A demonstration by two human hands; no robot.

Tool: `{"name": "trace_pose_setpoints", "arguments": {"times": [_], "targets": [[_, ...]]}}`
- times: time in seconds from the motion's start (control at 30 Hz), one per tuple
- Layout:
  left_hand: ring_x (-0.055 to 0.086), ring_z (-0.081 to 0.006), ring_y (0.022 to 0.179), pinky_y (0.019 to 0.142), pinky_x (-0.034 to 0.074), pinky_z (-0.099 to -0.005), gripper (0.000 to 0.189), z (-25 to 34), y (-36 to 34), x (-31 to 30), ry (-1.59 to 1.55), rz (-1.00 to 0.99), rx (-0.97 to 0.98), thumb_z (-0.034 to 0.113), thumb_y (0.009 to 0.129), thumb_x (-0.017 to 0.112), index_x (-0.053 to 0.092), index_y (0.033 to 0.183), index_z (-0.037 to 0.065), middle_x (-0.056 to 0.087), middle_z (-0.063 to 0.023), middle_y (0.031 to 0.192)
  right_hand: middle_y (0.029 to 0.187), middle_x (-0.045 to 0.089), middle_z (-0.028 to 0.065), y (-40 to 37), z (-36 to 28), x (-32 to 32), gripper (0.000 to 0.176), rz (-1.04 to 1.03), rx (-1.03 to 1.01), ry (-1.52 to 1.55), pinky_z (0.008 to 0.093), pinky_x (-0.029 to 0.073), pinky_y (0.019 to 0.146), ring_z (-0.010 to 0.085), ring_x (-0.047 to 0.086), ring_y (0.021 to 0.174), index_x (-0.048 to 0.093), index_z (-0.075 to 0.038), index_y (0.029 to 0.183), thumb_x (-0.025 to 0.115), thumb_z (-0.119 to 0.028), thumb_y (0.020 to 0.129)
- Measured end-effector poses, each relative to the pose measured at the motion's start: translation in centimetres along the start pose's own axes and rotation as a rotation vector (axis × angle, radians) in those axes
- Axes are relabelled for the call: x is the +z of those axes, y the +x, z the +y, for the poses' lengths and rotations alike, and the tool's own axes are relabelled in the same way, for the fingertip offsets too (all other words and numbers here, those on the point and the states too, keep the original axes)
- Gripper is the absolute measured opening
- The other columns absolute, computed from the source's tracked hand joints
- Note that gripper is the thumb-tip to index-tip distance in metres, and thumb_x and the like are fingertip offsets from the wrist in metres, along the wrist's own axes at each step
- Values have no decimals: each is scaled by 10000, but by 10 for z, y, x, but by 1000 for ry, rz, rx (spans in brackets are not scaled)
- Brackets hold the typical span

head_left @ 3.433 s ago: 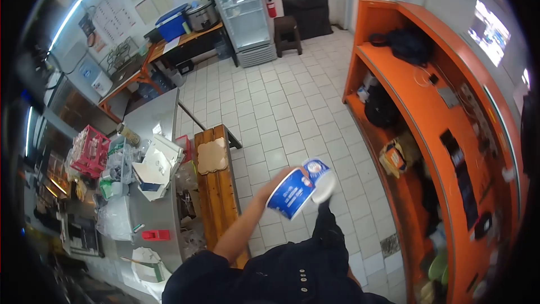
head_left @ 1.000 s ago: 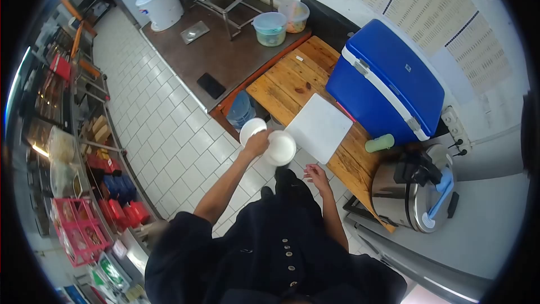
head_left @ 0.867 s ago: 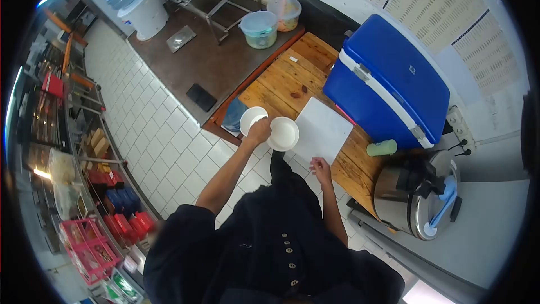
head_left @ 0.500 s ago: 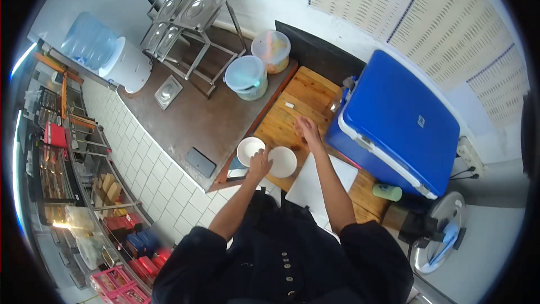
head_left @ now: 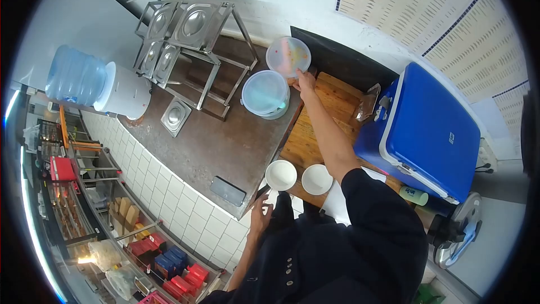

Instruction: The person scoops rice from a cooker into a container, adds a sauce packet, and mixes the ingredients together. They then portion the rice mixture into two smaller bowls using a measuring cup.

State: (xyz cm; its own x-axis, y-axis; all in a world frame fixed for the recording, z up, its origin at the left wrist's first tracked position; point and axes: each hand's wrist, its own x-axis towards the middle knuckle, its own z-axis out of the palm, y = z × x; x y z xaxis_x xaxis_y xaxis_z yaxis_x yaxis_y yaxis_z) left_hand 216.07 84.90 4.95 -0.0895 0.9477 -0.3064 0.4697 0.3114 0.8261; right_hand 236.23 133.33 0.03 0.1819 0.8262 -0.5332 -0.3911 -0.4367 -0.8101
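Observation:
My right hand (head_left: 304,82) reaches forward, its fingers on the near right rim of a round tub (head_left: 288,55) with a translucent lid and colourful contents. A second tub (head_left: 264,94), with a bluish lid, stands just in front of it. Low in the view, my left hand (head_left: 261,214) is held with bent fingers apart and nothing visible in them. Beyond it, two white bowls stand side by side: the left bowl (head_left: 280,175) is nearer to this hand, the right bowl (head_left: 317,179) is beside the white board (head_left: 337,204).
A blue cooler (head_left: 433,129) stands right of the wooden surface (head_left: 299,144). The brown table (head_left: 197,149) bears a phone (head_left: 228,190), a metal lid (head_left: 176,116) and a metal rack (head_left: 216,73). A water dispenser (head_left: 126,91) is at left, a green cup (head_left: 413,195) at right.
My right hand has moved forward from above the wooden surface to the back tub. My left hand has left the bowls and drawn back towards my body. The camera view has shifted.

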Motion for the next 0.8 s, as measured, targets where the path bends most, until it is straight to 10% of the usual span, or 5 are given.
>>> {"name": "trace_pose_setpoints", "arguments": {"times": [0.33,0.43,0.8], "targets": [[663,-280,925,760,532,-357,371,-3,35,-52,-135,91,-28,184,929,613,531,1240,-1,634,-195,1142,1077,516,100,-49,-3,-51,291,243,-195,174,558,520,857,253,523,1050,487,-74,991,674,-251,855],[660,-242,918,756,520,-334,385,-6,43,-54,-126,56,32,187,939,602,517,1258,-11,625,-163,1158,937,530,44,-89,9,-86,223,311,-257,247,487,531,818,192,535,943,472,-112,887,670,-213,865],[609,-178,968,821,464,-293,323,116,75,-8,-509,-351,218,234,1016,484,529,1221,-11,616,-117,1158,950,555,-4,-451,74,-211,144,354,-81,393,392,518,784,113,554,968,469,-150,861,593,-158,936]]}}
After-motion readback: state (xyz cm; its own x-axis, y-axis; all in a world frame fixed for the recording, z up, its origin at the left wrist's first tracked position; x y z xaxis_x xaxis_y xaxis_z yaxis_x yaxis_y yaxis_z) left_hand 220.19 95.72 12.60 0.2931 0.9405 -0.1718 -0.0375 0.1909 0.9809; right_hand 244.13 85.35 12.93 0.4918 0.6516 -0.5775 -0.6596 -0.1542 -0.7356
